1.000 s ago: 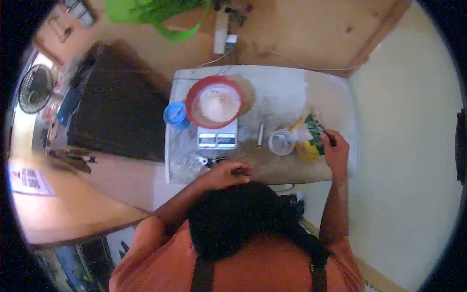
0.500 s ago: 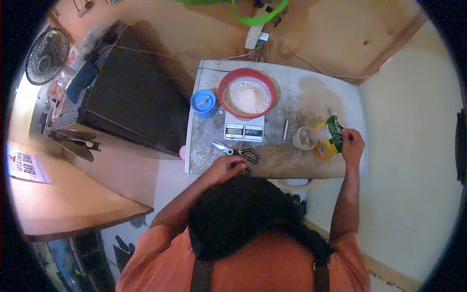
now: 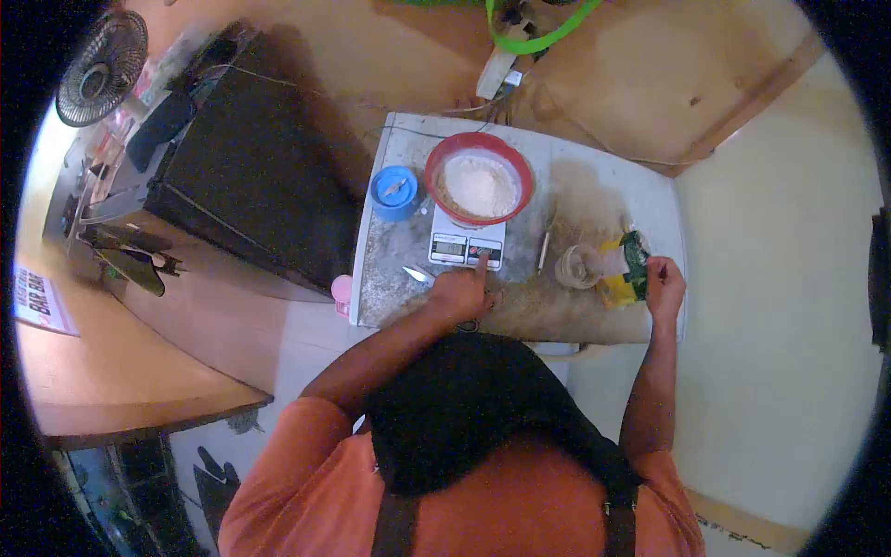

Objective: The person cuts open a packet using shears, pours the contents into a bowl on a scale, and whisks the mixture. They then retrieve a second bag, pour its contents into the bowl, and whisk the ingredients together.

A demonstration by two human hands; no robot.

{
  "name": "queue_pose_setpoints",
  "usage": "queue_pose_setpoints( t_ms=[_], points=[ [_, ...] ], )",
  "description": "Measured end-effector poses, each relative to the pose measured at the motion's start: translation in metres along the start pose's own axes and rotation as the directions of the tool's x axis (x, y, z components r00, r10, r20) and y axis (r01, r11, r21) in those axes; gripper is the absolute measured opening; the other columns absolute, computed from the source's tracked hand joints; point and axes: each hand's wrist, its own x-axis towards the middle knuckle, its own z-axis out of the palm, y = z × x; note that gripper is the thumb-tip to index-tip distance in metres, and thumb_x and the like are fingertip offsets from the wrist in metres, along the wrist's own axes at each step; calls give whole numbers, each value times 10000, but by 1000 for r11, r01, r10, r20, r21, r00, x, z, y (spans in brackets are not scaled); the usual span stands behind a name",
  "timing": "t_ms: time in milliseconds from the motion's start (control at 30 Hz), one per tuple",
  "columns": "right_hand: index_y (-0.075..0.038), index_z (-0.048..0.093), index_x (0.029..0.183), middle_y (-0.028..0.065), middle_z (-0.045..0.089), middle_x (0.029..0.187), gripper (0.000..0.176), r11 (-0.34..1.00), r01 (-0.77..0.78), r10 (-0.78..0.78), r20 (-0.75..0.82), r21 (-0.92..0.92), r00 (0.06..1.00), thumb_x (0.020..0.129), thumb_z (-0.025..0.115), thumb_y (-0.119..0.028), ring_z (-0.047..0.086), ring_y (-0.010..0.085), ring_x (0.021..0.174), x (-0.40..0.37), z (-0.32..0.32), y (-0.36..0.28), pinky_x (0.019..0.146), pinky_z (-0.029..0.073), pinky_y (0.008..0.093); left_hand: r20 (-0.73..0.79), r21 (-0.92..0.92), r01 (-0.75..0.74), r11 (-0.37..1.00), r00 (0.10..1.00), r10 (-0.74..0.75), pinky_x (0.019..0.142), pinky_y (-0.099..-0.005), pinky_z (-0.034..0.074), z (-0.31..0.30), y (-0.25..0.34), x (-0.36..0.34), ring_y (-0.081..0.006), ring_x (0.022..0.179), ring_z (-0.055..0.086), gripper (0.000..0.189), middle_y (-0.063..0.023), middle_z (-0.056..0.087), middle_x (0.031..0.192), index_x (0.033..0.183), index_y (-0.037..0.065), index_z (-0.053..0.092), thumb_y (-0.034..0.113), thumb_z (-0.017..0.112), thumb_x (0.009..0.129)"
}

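Observation:
My left hand reaches over the scissors, hiding most of them. Its index finger is stretched out and rests on the button panel of the white digital kitchen scale. On the scale's platform stands a red bowl with white powder in it. My right hand pinches the edge of a green and yellow packet lying at the table's right side. Beside the packet stands a clear plastic jar; its contents are hard to make out.
A blue container with a small pale item on top stands left of the bowl. A thin light stick lies between scale and jar. A pink object is by the left table edge. A large dark cabinet stands to the left.
My left hand has moved forward from the scissor handles to the scale's buttons. My right hand stays at the packet. The whole view has shifted slightly.

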Motion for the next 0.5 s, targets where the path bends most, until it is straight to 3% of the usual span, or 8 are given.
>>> queue_pose_setpoints(
  t_ms=[33, 100, 133, 167, 233, 267, 500],
  points=[
    [-35, 653, 882, 107, 669, 812, 90, 999, 30, -29, 17, -40, 999, 868, 627, -120, 634, 215, 724, -2, -2, -8, 682, 503, 321, -10, -1, 3, 1000, 1000, -3, 681, -481, 522, -2, 2, 6, -370, 812, 665, 837, -218, 675, 907, 1444, 6, 235, 535, 519, 862],
    [-30, 653, 895, 101, 670, 813, 97, 995, 65, -62, 38, -79, 997, 869, 637, -122, 631, 198, 726, 0, -2, -11, 686, 501, 314, 103, -54, 61, 997, 993, -55, 747, -507, 527, 4, 2, 19, -395, 897, 647, 891, -267, 606, 1128, 1476, 47, 141, 599, 475, 862],
    [-24, 650, 905, 94, 666, 808, 106, 999, 45, -45, 33, -7, 998, 869, 643, -123, 624, 186, 724, -1, 0, -8, 684, 500, 308, -88, 25, 19, 1000, 996, -17, 696, -469, 523, 17, 1, 19, -349, 823, 666, 885, -208, 670, 951, 1460, 9, 199, 576, 508, 855],
    [-18, 647, 915, 88, 663, 803, 116, 998, 23, -25, 31, 66, 999, 869, 650, -125, 617, 173, 722, -3, 3, -6, 682, 499, 301, -83, 24, 26, 999, 996, -24, 696, -469, 523, 27, -2, 23, -349, 823, 666, 885, -208, 670, 951, 1460, 9, 199, 576, 508, 855],
    [-13, 643, 916, 86, 658, 798, 127, 996, -18, 14, 45, 92, 999, 873, 650, -132, 615, 169, 726, -6, -1, -16, 683, 499, 298, 4, -25, 42, 999, 999, -42, 771, -503, 524, 27, -4, 28, -399, 934, 637, 883, -280, 545, 1232, 1463, 30, 192, 602, 482, 856],
    [-7, 639, 917, 84, 654, 792, 139, 992, -59, 53, 54, 113, 997, 878, 650, -140, 613, 165, 730, -6, -2, -19, 685, 499, 296, 5, -20, 47, 999, 999, -47, 771, -503, 524, 27, -5, 29, -399, 934, 637, 883, -280, 545, 1232, 1463, 30, 192, 602, 482, 856],
    [-5, 643, 913, 107, 662, 813, 154, 995, 35, -38, 30, 90, 999, 870, 663, -152, 615, 180, 724, -4, 3, 0, 690, 502, 303, 70, 26, 43, 999, 997, -45, 653, -477, 541, 17, 4, 34, -359, 783, 662, 839, -212, 666, 883, 1428, -8, 274, 558, 516, 856]
  ],
)
